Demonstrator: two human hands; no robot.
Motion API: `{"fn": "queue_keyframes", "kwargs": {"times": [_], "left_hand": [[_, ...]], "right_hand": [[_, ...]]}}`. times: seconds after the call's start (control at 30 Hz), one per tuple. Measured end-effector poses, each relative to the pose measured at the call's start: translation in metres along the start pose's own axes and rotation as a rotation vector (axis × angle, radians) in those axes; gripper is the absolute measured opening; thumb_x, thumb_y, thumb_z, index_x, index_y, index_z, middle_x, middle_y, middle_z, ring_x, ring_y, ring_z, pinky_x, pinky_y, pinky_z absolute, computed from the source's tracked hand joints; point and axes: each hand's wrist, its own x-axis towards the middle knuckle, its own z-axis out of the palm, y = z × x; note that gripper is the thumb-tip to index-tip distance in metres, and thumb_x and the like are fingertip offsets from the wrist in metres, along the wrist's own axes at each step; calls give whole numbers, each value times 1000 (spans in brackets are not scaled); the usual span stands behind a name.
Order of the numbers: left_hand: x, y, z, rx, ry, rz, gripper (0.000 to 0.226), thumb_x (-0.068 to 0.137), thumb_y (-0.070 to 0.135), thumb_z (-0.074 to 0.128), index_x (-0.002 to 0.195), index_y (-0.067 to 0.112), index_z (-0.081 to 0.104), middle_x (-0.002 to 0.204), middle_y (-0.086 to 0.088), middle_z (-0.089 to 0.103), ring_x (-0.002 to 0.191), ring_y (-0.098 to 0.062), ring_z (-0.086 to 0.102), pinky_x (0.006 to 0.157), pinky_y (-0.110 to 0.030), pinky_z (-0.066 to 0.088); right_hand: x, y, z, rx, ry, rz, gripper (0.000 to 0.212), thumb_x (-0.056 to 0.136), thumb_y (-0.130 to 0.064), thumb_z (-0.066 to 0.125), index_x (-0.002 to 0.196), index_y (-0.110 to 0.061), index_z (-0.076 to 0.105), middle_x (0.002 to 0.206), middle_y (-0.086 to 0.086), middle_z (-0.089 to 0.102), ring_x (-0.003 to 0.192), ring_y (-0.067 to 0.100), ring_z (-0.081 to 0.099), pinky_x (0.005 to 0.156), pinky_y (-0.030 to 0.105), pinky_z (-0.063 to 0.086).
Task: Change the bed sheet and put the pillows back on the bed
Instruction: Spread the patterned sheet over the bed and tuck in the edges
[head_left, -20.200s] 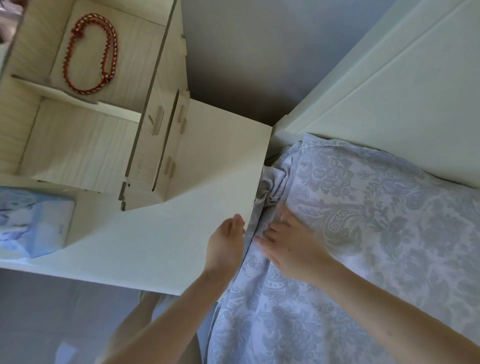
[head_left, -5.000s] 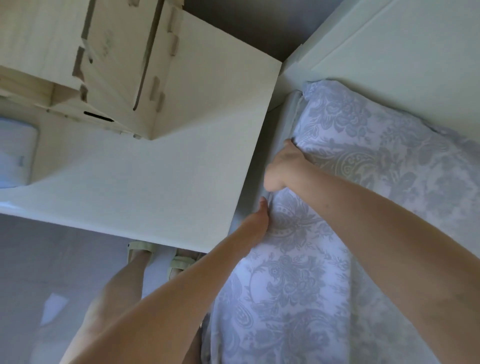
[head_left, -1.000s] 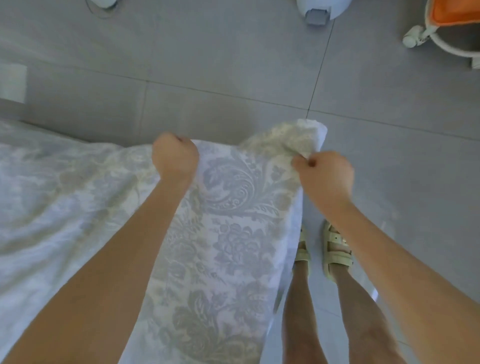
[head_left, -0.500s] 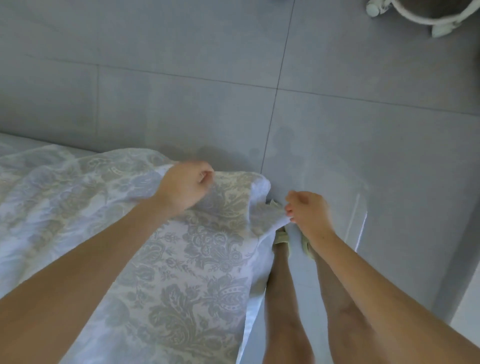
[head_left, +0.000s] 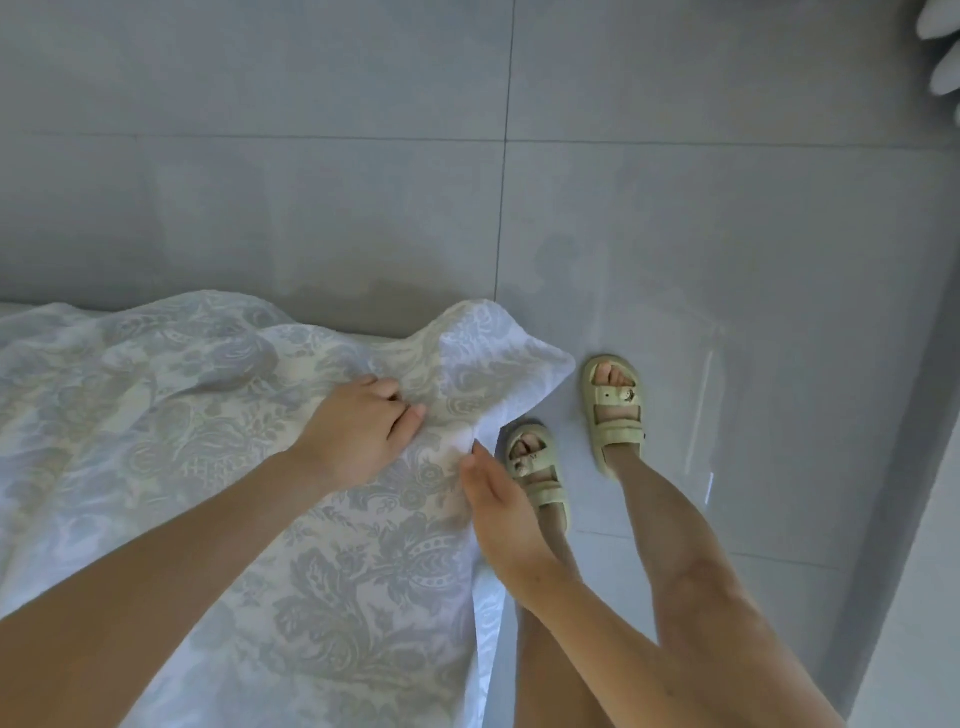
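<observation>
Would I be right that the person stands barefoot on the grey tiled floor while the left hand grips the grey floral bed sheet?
Not quite: the head view shows pale green strapped sandals on both feet. The rest holds: the person stands on the grey tiled floor while the left hand grips the grey floral bed sheet.

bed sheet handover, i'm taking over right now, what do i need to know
Left hand: pinches a fold of the patterned bed sheet near its corner.
Right hand: open, straight fingers against the sheet's hanging side edge.
Sheet: spread over the bed; its corner is loose and sticks out over the tiled floor.
Done: sheet laid out on this side.
Left: pull this corner down and tuck it, then put the pillows (none in view) back on the bed.
</observation>
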Motion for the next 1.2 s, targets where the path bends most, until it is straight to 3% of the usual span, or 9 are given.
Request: {"fn": "queue_keyframes", "kwargs": {"times": [0.07, 0.13, 0.27, 0.43, 0.63, 0.87, 1.0, 1.1, 1.2], "left_hand": [[0, -1, 1, -39, -72, -98, 79, 87, 52, 5, 91, 17, 75, 89, 3, 62, 85, -18, 59, 78, -37, 49], [-1, -3, 4, -31, -68, -110, 87, 82, 56, -4, 102, 21, 73, 100, 6, 63, 97, -15, 58, 83, -34, 47], [5, -2, 6, -18, -108, -102, 80, 88, 60, 1, 93, 19, 69, 95, 4, 61, 96, -15, 55, 83, -33, 45], [12, 0, -5, 4, -217, -94, 68, 93, 60, 10, 73, 18, 60, 80, 4, 60, 87, -17, 56, 80, -33, 39], [12, 5, -27, -116, -383, -331, 82, 84, 76, 9, 112, 24, 66, 113, -4, 64, 112, -28, 54, 93, -33, 39], [-52, -8, -62, -341, -317, -308, 90, 59, 93, 5, 84, 34, 68, 104, 10, 67, 105, -13, 57, 97, -32, 40], [-81, -7, -71, -380, -222, -240, 88, 75, 86, 10, 85, 22, 70, 91, 8, 70, 93, -6, 60, 88, -21, 41], [-104, -5, -78, -421, -146, -241, 73, 81, 73, 12, 82, 29, 70, 89, 14, 69, 90, 3, 58, 80, -9, 35], [-121, -3, -85, -466, -114, -186, 79, 75, 81, 9, 80, 33, 71, 89, 26, 67, 89, 11, 57, 77, -10, 35]], "right_hand": [[12, 3, 5, 65, -14, 31, 47, 87, -65, 31, 121, -44, 55, 113, -15, 65, 110, 6, 58, 103, 35, 43], [21, 1, 5, 119, -10, 39, 42, 95, -57, 32, 120, -34, 55, 117, -13, 62, 110, 3, 55, 101, 27, 41], [26, 6, 15, 158, 63, -18, 43, 98, -53, 31, 130, -31, 50, 130, -11, 54, 120, 6, 50, 108, 34, 37], [22, 14, 31, 196, 198, -103, 49, 98, -55, 27, 128, -28, 52, 124, -9, 57, 117, 9, 51, 107, 37, 38], [24, 23, 37, 216, 197, -259, 65, 82, -77, 31, 131, -38, 50, 135, -17, 52, 129, 3, 43, 113, 39, 31], [4, 2, 43, 239, -17, -377, 45, 89, -69, 33, 132, -57, 35, 150, -33, 20, 137, -16, 12, 121, 34, 7], [-14, 0, 57, 152, -87, -406, 55, 93, -64, 22, 143, -46, 31, 152, -32, 14, 138, -17, 3, 121, 37, 0], [-27, 2, 59, 181, -97, -450, 55, 91, -60, 21, 144, -45, 28, 153, -32, 12, 136, -19, 1, 121, 35, -1], [-37, 1, 73, 210, -193, -436, 56, 91, -63, 21, 143, -45, 31, 153, -30, 17, 139, -15, 5, 121, 36, 1]]}}
